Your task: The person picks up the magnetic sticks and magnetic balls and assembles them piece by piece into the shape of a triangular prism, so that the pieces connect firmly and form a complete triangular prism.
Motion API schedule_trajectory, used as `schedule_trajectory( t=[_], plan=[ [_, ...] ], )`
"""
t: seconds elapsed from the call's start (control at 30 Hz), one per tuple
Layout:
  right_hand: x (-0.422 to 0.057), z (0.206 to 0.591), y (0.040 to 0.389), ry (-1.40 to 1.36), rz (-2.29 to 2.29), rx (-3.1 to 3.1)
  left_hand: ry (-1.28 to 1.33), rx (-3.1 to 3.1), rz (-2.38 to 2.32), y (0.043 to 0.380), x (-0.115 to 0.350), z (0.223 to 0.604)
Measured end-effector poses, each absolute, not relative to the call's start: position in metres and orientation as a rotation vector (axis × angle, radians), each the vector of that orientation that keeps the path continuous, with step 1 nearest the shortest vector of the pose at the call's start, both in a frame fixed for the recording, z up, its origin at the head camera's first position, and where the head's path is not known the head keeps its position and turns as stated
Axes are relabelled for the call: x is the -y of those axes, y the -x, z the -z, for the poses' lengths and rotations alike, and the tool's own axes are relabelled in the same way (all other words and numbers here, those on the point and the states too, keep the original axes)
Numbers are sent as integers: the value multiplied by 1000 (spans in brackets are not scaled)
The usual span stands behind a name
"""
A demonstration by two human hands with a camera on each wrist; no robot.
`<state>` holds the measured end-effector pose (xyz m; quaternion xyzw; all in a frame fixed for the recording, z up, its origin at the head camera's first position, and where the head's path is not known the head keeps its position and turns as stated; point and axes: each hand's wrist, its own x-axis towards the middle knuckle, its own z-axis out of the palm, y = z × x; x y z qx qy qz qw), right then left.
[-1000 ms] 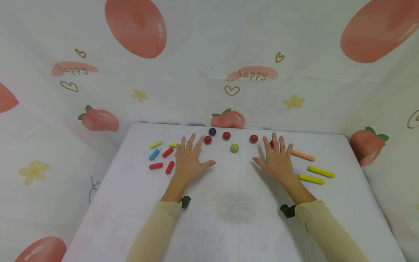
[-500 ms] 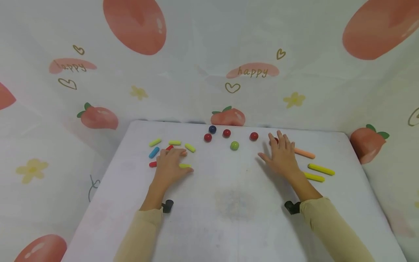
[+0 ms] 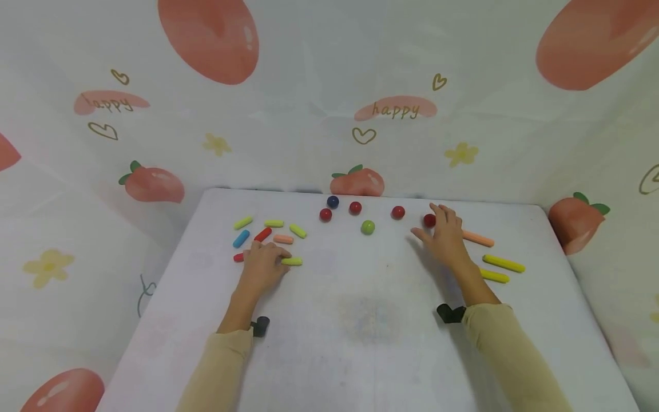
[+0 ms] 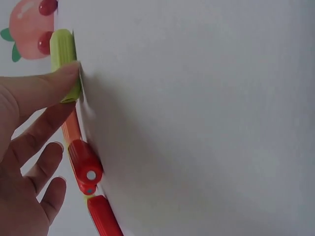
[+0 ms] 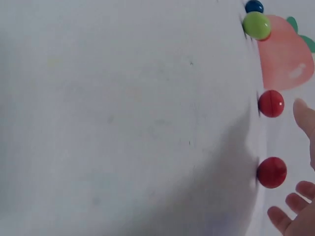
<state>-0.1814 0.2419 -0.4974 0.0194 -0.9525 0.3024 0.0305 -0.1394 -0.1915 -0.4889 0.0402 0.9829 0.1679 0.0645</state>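
Note:
In the head view my left hand (image 3: 264,268) is over the group of short sticks at the table's left. Its thumb and forefinger pinch one end of a short yellow-green stick (image 3: 293,261), which shows ridged sides in the left wrist view. Beneath the other fingers, a red stick (image 3: 238,257) is partly covered. My right hand (image 3: 445,239) hovers at the right with fingers spread and slightly bent, holding nothing. The nearest thing to it is a red ball (image 3: 429,220), just beyond the thumb; in the right wrist view two red balls (image 5: 271,172) appear beside the fingers.
Other short sticks, such as a blue one (image 3: 241,238) and an orange one (image 3: 283,238), lie around the left hand. A green ball (image 3: 368,227) and a dark blue ball (image 3: 333,201) sit mid-back. Longer yellow sticks (image 3: 503,263) lie right. Patterned cloth (image 3: 309,114) hangs behind.
My left hand has moved left and down toward the sticks, and its thumb and forefinger have closed on the yellow-green one. My right hand has shifted slightly right, its fingers bending a little.

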Motion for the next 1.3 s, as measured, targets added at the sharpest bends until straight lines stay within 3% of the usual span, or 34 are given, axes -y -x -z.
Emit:
schedule_trajectory(
  t=[0.63,1.3],
  plan=[
    [-243,509,195,206,-1058,2889,-386,-2853,-767,145,112,489],
    [-204,501,135,-120,-1181,3017,-510,-2852,-724,147,77,493]
  ],
)
